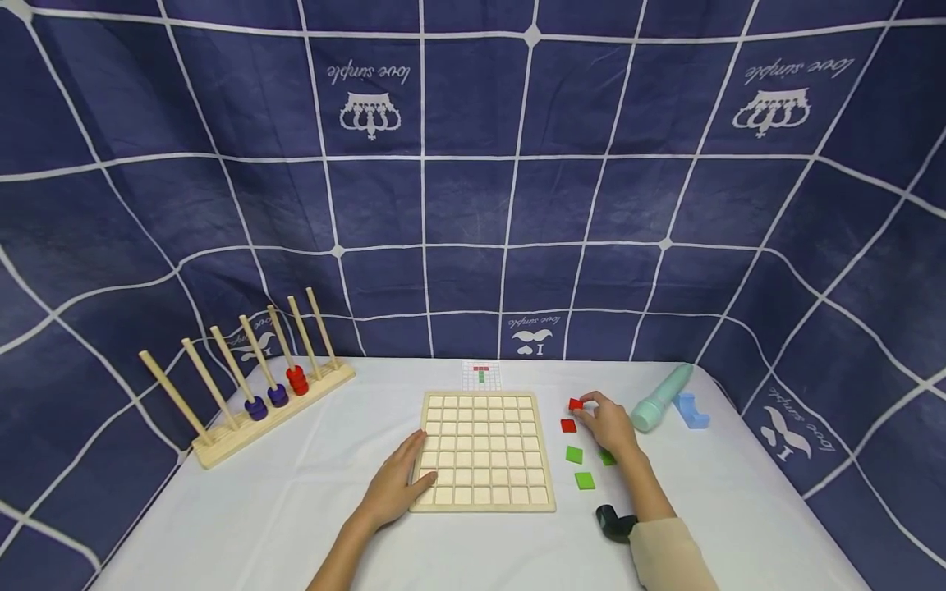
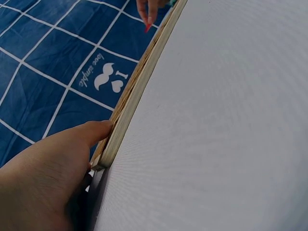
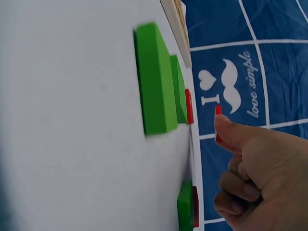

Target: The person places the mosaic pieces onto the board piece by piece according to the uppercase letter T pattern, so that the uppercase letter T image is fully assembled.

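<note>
In the head view, a pale wooden grid board (image 1: 485, 450) lies mid-table. My left hand (image 1: 395, 484) rests along its left edge, fingers extended and thumb over the corner squares; the left wrist view has the thumb (image 2: 98, 131) on the board's edge, with the other fingers mostly hidden. To the board's right, my right hand (image 1: 609, 427) pinches a red square tile (image 1: 576, 405) between thumb and fingertips; the right wrist view has this tile (image 3: 218, 110) held up off the table. Another red tile (image 1: 568, 426) lies just nearer. Green tiles (image 1: 574, 455) lie below it, one (image 1: 608, 459) partly under my right forearm.
A small printed card (image 1: 481, 375) with a red and green pattern lies behind the board. At left stands a wooden peg rack (image 1: 273, 417) with blue and red beads. A teal tapered object (image 1: 663, 398), a light-blue piece (image 1: 691, 410) and a black curved object (image 1: 615, 524) lie right.
</note>
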The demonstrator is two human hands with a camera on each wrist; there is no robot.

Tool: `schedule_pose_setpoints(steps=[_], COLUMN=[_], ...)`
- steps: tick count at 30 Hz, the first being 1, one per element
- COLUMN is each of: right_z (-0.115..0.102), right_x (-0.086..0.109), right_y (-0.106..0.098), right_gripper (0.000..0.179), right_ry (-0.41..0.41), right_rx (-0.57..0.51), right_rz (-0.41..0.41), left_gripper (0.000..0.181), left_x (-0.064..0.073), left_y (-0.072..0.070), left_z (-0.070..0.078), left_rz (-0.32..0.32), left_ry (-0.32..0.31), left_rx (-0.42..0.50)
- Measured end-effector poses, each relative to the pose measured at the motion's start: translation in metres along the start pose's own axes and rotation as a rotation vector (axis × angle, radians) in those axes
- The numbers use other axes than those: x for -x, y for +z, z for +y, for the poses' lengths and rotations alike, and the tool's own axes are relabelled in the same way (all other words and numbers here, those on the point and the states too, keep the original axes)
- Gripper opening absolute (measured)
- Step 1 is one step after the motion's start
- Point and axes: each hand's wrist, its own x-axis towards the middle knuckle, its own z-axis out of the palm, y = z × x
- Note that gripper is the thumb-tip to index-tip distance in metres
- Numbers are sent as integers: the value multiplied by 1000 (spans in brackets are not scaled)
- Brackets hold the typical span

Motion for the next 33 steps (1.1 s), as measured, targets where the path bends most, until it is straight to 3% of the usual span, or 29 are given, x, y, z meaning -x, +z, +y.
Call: schedule_pose_setpoints(steps=[9,17,23,33], right_z=[-29,-61,-78,-91], right_x=[12,20,19,8], right_y=[13,33,52,74], right_gripper=[30,30,31,28], right_ry=[-46,-111,-147,-120], right_rx=[-68,-111,-120,-73], right_rz=[33,-5,-18,-18], left_gripper=[69,68,67,64], left_x=[1,2,1,1], left_y=[0,0,1,1], left_z=[1,-1,-1,-1], left_rz=[14,15,22,20], left_ry=[25,24,28,2], left_rx=[-10,1,-3,12])
